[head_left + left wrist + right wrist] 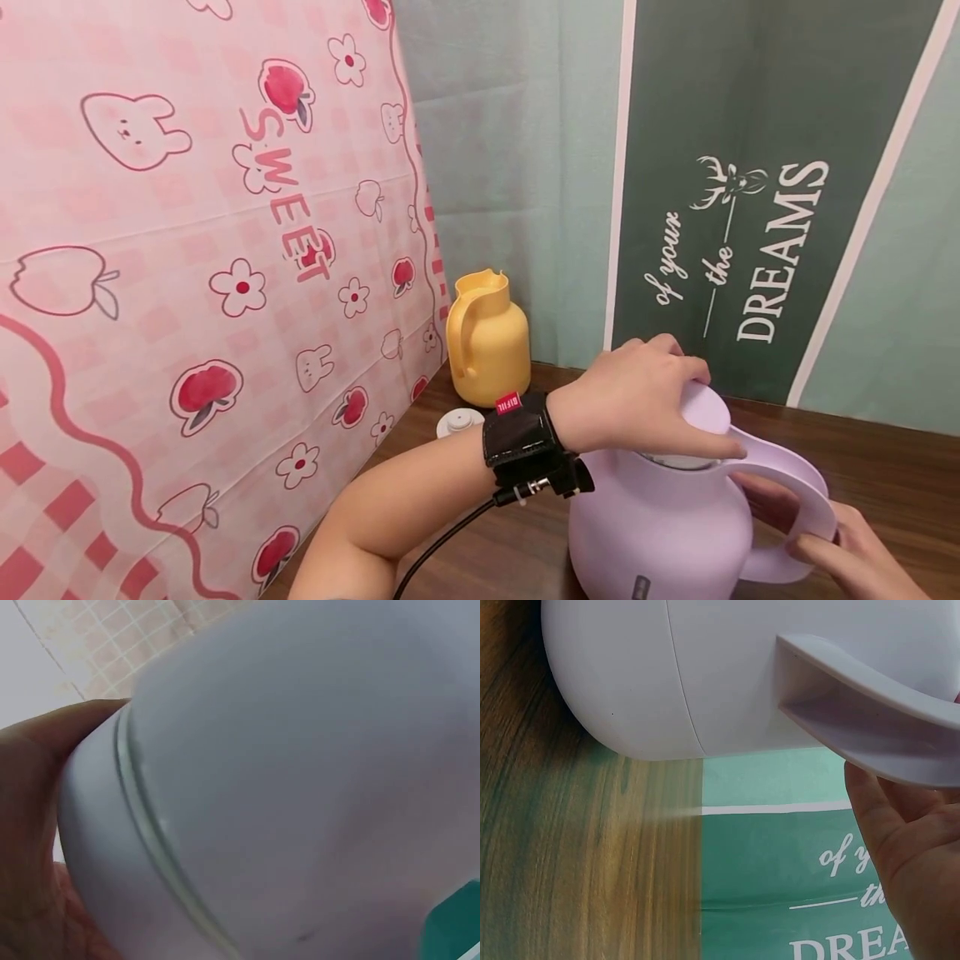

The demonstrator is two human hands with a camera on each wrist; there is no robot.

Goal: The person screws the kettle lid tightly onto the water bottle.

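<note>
Lilac jug point(663, 533) on the worktop point(517, 542): I expect it stiff, slick, weighty if full. My left hand point(637, 400) grips its lid point(707, 408); my right hand point(858, 550) clasps the handle point(795, 468), probably the surest hold.

Front jug point(660, 533) right of rear jug point(495, 350)

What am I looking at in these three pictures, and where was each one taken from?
No robot here, just a person's two bare hands. The widest picture looks down from a camera worn on the head; the two close-ups come from cameras on the left and right wrists. The left hand grips the lilac lid of a lilac jug, while the right hand holds its handle. Behind, on the wooden table, are a yellow jug and a partly hidden white disc.
</note>
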